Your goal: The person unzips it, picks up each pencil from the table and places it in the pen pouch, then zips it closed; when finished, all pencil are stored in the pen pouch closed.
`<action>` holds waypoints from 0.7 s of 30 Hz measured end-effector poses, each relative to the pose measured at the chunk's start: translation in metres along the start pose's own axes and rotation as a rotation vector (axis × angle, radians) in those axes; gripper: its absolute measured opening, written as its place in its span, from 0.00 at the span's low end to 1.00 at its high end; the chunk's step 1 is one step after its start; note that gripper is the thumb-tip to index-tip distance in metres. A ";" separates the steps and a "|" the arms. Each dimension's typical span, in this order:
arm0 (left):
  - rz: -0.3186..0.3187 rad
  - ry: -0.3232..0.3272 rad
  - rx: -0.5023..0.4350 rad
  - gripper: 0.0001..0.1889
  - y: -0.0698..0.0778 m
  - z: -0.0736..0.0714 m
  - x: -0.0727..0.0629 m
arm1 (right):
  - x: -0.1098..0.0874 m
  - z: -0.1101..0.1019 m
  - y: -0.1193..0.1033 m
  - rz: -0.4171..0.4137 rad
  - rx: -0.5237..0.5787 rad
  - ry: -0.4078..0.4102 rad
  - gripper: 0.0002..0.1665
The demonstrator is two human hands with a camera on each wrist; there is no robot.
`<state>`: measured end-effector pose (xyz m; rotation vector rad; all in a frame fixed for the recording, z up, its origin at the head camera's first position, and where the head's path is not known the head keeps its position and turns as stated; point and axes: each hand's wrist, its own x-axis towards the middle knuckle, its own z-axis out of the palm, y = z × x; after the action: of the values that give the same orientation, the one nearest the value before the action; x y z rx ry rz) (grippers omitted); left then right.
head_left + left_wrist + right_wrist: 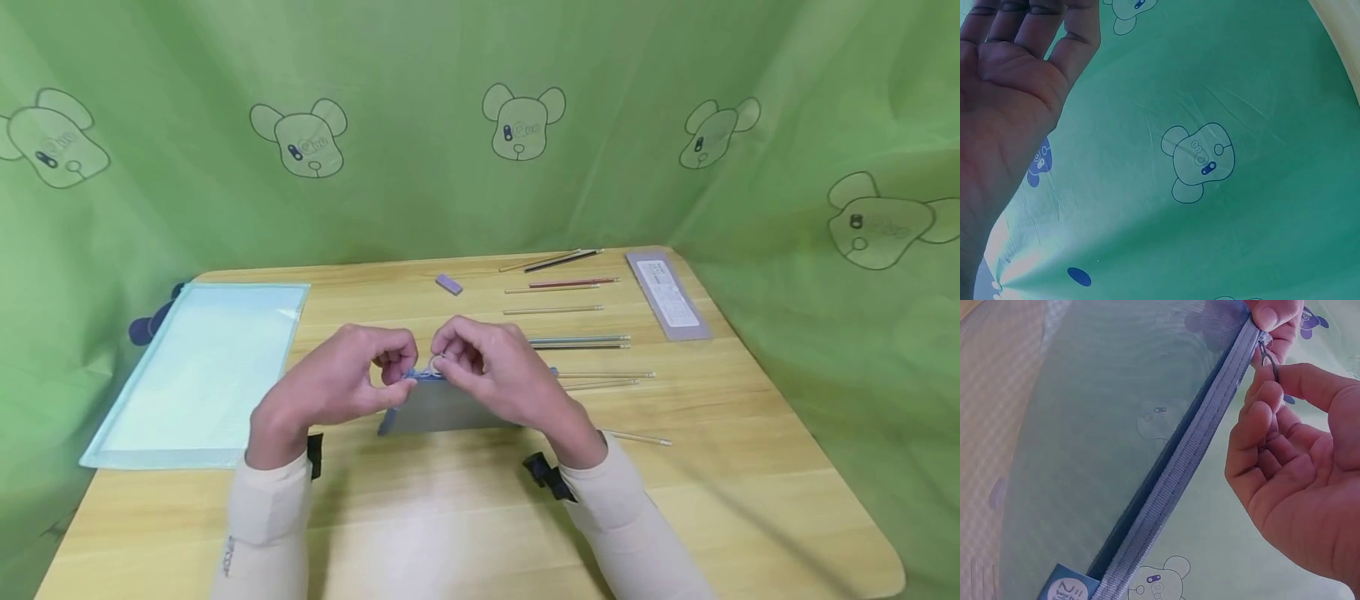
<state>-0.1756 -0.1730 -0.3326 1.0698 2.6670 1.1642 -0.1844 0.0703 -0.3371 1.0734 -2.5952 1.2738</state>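
Observation:
A small blue mesh zip pouch (457,410) is held up over the table between both hands. Its blue zipper edge (1172,456) runs diagonally through the right wrist view, with a blue tag (1067,586) low on it. My left hand (337,375) pinches the pouch at the end of the zipper, thumb against fingers. My right hand (498,367) pinches the ring-shaped zipper pull (1270,361) between thumb and forefinger, close beside the left fingertips. In the left wrist view, the left hand's fingertips are cut off at the top.
A larger light-blue mesh zip bag (202,367) lies flat at the left, with a dark object (146,329) behind it. A purple eraser (448,284) sits at the back; several pencils (573,285) lie towards the right. A lilac packet (669,298) lies near the right edge.

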 end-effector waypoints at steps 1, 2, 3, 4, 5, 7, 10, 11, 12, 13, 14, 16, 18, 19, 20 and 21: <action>-0.001 0.001 0.002 0.10 0.000 0.000 0.000 | 0.000 0.000 0.000 -0.001 -0.002 -0.002 0.03; 0.000 0.002 0.006 0.11 0.000 0.000 0.000 | 0.000 0.001 0.000 0.000 -0.005 -0.006 0.03; 0.001 0.005 0.009 0.11 -0.001 0.000 0.000 | 0.000 0.001 0.000 0.001 -0.008 -0.008 0.03; 0.000 0.007 0.011 0.11 -0.001 0.000 0.000 | 0.001 0.001 0.000 0.000 -0.009 -0.010 0.03; -0.001 0.008 0.013 0.11 -0.001 0.000 0.000 | 0.001 0.001 0.001 -0.002 -0.010 -0.012 0.03; -0.002 0.010 0.018 0.11 -0.001 0.000 0.000 | 0.001 0.001 0.001 -0.007 -0.011 -0.014 0.03; -0.007 0.007 0.017 0.11 0.000 0.000 -0.001 | 0.001 0.001 0.002 -0.015 -0.011 -0.014 0.02; -0.009 0.007 0.018 0.11 0.000 0.000 -0.001 | 0.001 0.002 0.002 -0.016 -0.011 -0.015 0.02; -0.011 0.006 0.020 0.11 0.000 -0.001 -0.001 | 0.001 0.002 0.002 -0.015 -0.011 -0.015 0.02; -0.013 0.004 0.021 0.11 0.000 -0.001 -0.001 | 0.001 0.002 0.002 -0.014 -0.012 -0.016 0.02; -0.014 0.002 0.023 0.11 0.000 -0.001 -0.001 | 0.001 0.003 0.003 -0.012 -0.011 -0.018 0.03; -0.017 0.000 0.028 0.11 0.000 -0.001 -0.001 | 0.001 0.003 0.003 -0.008 -0.011 -0.021 0.03; -0.016 0.000 0.035 0.11 0.000 -0.001 -0.001 | 0.001 0.004 0.003 -0.003 -0.009 -0.024 0.03; -0.016 -0.001 0.036 0.11 -0.001 -0.001 -0.001 | 0.001 0.004 0.003 0.000 -0.009 -0.026 0.03; -0.015 -0.001 0.038 0.11 -0.001 -0.001 -0.002 | 0.001 0.004 0.003 0.003 -0.008 -0.027 0.04; -0.013 -0.001 0.038 0.10 -0.001 -0.001 -0.002 | 0.001 0.004 0.003 0.006 -0.009 -0.029 0.04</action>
<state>-0.1753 -0.1756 -0.3326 1.0563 2.7016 1.1145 -0.1862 0.0680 -0.3417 1.0916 -2.6239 1.2565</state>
